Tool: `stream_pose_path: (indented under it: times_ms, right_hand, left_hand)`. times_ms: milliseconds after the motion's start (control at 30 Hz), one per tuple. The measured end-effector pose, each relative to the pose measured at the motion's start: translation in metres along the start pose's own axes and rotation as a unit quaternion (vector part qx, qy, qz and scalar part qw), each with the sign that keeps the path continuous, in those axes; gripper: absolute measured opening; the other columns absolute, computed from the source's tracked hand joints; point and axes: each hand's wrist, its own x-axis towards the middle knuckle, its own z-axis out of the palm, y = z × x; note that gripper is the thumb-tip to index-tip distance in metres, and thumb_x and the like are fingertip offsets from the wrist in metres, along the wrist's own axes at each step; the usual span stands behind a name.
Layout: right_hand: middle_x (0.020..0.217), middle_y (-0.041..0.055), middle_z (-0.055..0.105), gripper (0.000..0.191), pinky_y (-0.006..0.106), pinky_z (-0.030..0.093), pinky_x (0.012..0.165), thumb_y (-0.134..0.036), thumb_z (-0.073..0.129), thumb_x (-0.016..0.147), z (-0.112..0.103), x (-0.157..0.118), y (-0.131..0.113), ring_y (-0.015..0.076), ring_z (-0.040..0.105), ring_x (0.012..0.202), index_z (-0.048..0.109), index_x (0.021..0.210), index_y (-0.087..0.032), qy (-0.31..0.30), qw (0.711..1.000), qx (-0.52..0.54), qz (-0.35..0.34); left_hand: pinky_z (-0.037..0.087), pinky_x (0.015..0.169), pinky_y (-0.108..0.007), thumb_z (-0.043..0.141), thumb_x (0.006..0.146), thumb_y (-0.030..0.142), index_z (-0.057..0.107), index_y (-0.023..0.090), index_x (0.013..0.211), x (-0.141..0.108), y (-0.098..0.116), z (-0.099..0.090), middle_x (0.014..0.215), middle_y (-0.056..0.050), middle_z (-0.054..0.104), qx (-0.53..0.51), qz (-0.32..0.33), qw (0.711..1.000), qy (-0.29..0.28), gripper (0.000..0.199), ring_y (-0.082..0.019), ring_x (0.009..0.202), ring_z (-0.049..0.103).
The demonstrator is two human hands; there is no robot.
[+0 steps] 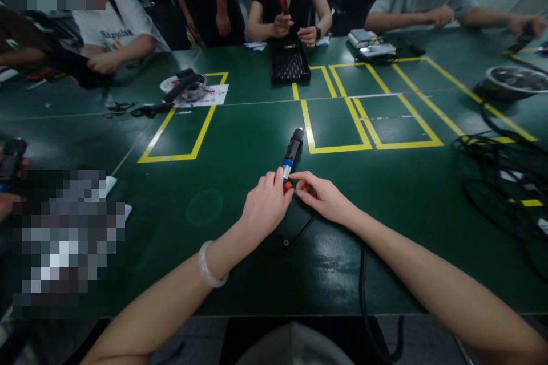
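Note:
A black cylindrical tool (293,148) with a blue ring, a silver section and a red-orange part at its near end lies tilted at the middle of the green table. My left hand (268,199) is wrapped over its near end, the thumb by the red-orange part. Close on the right side of that end is my right hand (321,197), its index finger reaching to the tool and its other fingers curled; whether it pinches anything is too small to tell. A thin black cable (302,231) with a small round end lies just below the hands.
Yellow tape outlines (340,149) mark the green table (240,142). A black tray (291,65) stands at the far side before a seated person. Coiled black cables (492,182) lie at right, below a metal bowl (516,80). Headphone-like gear (186,86) rests at left. Other people sit around.

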Motion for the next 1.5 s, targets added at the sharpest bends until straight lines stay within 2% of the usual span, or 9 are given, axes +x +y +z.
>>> stream_pose_path:
  times_ms: [167, 367, 567, 667, 867, 1067, 1200, 1333, 1500]
  right_hand:
    - [0.084, 0.0015, 0.066, 0.019, 0.025, 0.044, 0.065, -0.023, 0.054, 0.094, -0.001, 0.0, 0.002, 0.0133, 0.058, 0.069, 0.062, 0.111, -0.019, 0.001, 1.0, 0.008, 0.016]
    - [0.079, -0.0002, 0.062, 0.011, 0.023, 0.045, 0.062, -0.027, 0.06, 0.091, -0.001, -0.001, 0.002, 0.0111, 0.055, 0.065, 0.062, 0.096, -0.017, -0.005, 0.997, 0.068, 0.024]
    - [0.059, -0.0058, 0.053, 0.028, 0.018, 0.034, 0.037, -0.044, 0.061, 0.088, -0.005, 0.001, 0.005, 0.0075, 0.047, 0.043, 0.052, 0.084, -0.018, -0.021, 0.962, 0.206, 0.181]
    - [0.055, -0.0069, 0.053, 0.034, 0.017, 0.031, 0.032, -0.05, 0.062, 0.087, -0.006, 0.002, 0.007, 0.0059, 0.043, 0.036, 0.051, 0.082, -0.018, -0.021, 0.944, 0.253, 0.21]
    - [0.062, -0.0038, 0.061, 0.034, 0.017, 0.042, 0.036, -0.048, 0.067, 0.085, -0.006, 0.001, 0.007, 0.0078, 0.054, 0.044, 0.053, 0.087, -0.018, -0.021, 0.938, 0.294, 0.182]
    - [0.073, -0.0027, 0.06, 0.031, 0.019, 0.05, 0.045, -0.038, 0.074, 0.082, -0.01, -0.001, 0.009, 0.0094, 0.059, 0.058, 0.057, 0.097, -0.017, -0.071, 0.945, 0.297, 0.121]
    - [0.068, -0.004, 0.054, 0.025, 0.019, 0.05, 0.046, -0.036, 0.069, 0.086, -0.011, -0.003, 0.009, 0.0092, 0.054, 0.058, 0.058, 0.096, -0.017, -0.1, 0.959, 0.243, 0.104]
    - [0.069, -0.0033, 0.052, 0.016, 0.019, 0.047, 0.047, -0.033, 0.061, 0.09, -0.01, -0.004, 0.007, 0.0104, 0.053, 0.06, 0.056, 0.093, -0.018, -0.1, 0.975, 0.176, 0.094]
    - [0.07, -0.0031, 0.053, 0.006, 0.021, 0.04, 0.052, -0.024, 0.057, 0.092, -0.013, -0.004, 0.004, 0.0092, 0.049, 0.057, 0.057, 0.092, -0.018, -0.083, 0.992, 0.093, 0.035]
  left_hand:
    - [0.052, 0.08, -0.034, 0.045, 0.099, 0.039, 0.036, 0.013, 0.149, -0.001, 0.007, 0.006, 0.125, -0.013, 0.054, -0.038, 0.031, 0.999, 0.016, 0.057, -0.026, 0.11, 0.054]
    - [0.05, 0.091, -0.039, 0.049, 0.094, 0.041, 0.033, 0.016, 0.152, -0.002, -0.005, 0.016, 0.132, -0.012, 0.051, -0.12, 0.041, 0.992, 0.017, 0.065, -0.027, 0.116, 0.05]
    - [0.045, 0.102, -0.043, 0.059, 0.085, 0.04, 0.03, 0.019, 0.154, -0.002, -0.016, 0.02, 0.135, -0.013, 0.047, -0.193, 0.064, 0.979, -0.004, 0.078, -0.029, 0.121, 0.048]
    - [0.044, 0.103, -0.044, 0.061, 0.083, 0.036, 0.029, 0.021, 0.155, -0.002, -0.018, 0.02, 0.135, -0.013, 0.046, -0.214, 0.068, 0.974, -0.007, 0.08, -0.029, 0.121, 0.048]
    - [0.039, 0.108, -0.045, 0.06, 0.086, 0.038, 0.03, 0.019, 0.155, -0.003, -0.015, 0.02, 0.138, -0.014, 0.043, -0.272, 0.038, 0.961, -0.03, 0.078, -0.03, 0.126, 0.044]
    - [0.036, 0.11, -0.045, 0.061, 0.086, 0.037, 0.032, 0.017, 0.155, -0.004, -0.015, 0.02, 0.14, -0.014, 0.042, -0.298, 0.028, 0.954, -0.037, 0.077, -0.03, 0.127, 0.042]
    - [0.038, 0.109, -0.045, 0.061, 0.086, 0.036, 0.032, 0.018, 0.155, -0.003, -0.016, 0.019, 0.139, -0.014, 0.043, -0.298, 0.033, 0.954, -0.031, 0.077, -0.03, 0.125, 0.043]
    - [0.038, 0.108, -0.045, 0.061, 0.086, 0.036, 0.032, 0.02, 0.155, -0.003, -0.015, 0.019, 0.138, -0.014, 0.043, -0.3, 0.034, 0.953, -0.03, 0.077, -0.03, 0.125, 0.044]
    - [0.039, 0.108, -0.045, 0.062, 0.085, 0.036, 0.032, 0.021, 0.155, -0.004, -0.015, 0.019, 0.136, -0.013, 0.044, -0.295, 0.032, 0.955, -0.026, 0.077, -0.03, 0.124, 0.044]
